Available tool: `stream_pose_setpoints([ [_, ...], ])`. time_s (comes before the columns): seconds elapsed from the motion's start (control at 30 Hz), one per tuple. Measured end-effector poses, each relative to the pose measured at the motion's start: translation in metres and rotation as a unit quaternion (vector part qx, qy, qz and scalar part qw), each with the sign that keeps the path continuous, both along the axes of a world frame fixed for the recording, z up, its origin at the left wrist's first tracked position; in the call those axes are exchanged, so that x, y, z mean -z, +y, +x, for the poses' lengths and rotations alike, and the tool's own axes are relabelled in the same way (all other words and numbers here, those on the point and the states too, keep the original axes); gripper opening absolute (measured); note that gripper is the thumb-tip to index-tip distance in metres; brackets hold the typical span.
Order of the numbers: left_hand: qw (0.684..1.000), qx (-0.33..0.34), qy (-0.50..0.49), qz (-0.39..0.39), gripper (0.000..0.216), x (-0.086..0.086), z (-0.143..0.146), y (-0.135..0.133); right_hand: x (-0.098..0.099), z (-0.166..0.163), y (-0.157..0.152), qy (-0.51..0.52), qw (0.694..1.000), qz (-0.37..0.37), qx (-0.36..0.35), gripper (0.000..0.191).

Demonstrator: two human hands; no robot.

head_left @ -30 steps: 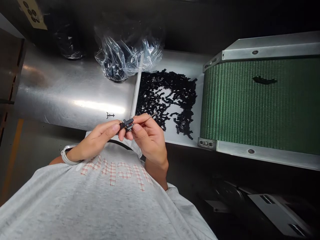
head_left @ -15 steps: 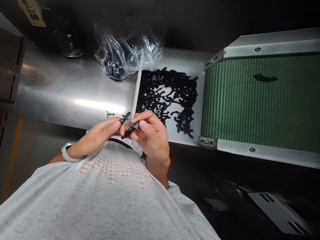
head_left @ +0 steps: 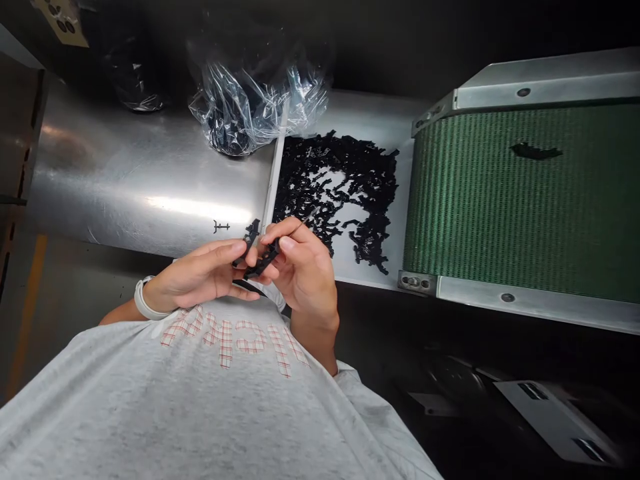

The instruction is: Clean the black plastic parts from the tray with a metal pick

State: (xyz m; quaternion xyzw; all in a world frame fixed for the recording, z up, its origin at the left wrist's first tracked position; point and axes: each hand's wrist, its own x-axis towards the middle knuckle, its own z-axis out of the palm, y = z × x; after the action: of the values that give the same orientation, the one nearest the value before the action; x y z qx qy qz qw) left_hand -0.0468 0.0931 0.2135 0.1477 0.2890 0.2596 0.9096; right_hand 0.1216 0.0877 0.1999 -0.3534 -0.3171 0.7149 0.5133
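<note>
Left hand (head_left: 203, 273): one, pinching a slim black part (head_left: 253, 231). Right hand (head_left: 307, 270): one, gripping a second black part (head_left: 262, 263), just beside. Location: both between the hands, near the white tray (head_left: 345, 214).

Two slim black parts (head_left: 261, 263), tilted, close together

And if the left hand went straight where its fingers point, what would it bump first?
Probably the black part held by the right hand, very close to the left hand, though depth is hard to judge here.
</note>
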Motion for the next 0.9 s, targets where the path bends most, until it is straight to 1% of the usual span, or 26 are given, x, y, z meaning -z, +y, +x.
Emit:
stream_pose_setpoints([
  [0.2,0.998,0.021,-0.042,-0.038,0.035,0.004,-0.002,0.000,0.001,0.000,-0.002,-0.012,1.000,0.007,0.003,0.021],
  [0.3,0.998,0.023,-0.047,-0.046,0.035,0.005,-0.001,0.001,0.002,0.001,-0.004,-0.023,0.999,0.011,-0.019,0.027],
  [0.4,0.998,0.014,-0.045,-0.037,0.033,0.005,0.000,0.001,0.002,0.004,-0.005,-0.041,0.998,0.031,-0.048,0.037],
  [0.47,0.999,0.009,-0.047,-0.026,0.031,0.005,0.000,0.000,0.000,0.005,-0.005,-0.069,0.995,0.050,-0.056,0.044],
  [0.53,0.999,0.005,-0.049,-0.019,0.031,0.005,0.000,-0.001,-0.003,0.004,-0.004,-0.094,0.992,0.062,-0.057,0.048],
  [0.7,0.999,0.001,-0.048,-0.011,0.030,0.006,0.000,-0.001,-0.008,0.003,-0.004,-0.133,0.987,0.071,-0.048,0.041],
  [0.9,0.999,0.000,-0.048,-0.019,0.030,0.006,0.001,0.000,-0.007,0.005,-0.007,-0.104,0.991,0.058,-0.060,0.035],
])
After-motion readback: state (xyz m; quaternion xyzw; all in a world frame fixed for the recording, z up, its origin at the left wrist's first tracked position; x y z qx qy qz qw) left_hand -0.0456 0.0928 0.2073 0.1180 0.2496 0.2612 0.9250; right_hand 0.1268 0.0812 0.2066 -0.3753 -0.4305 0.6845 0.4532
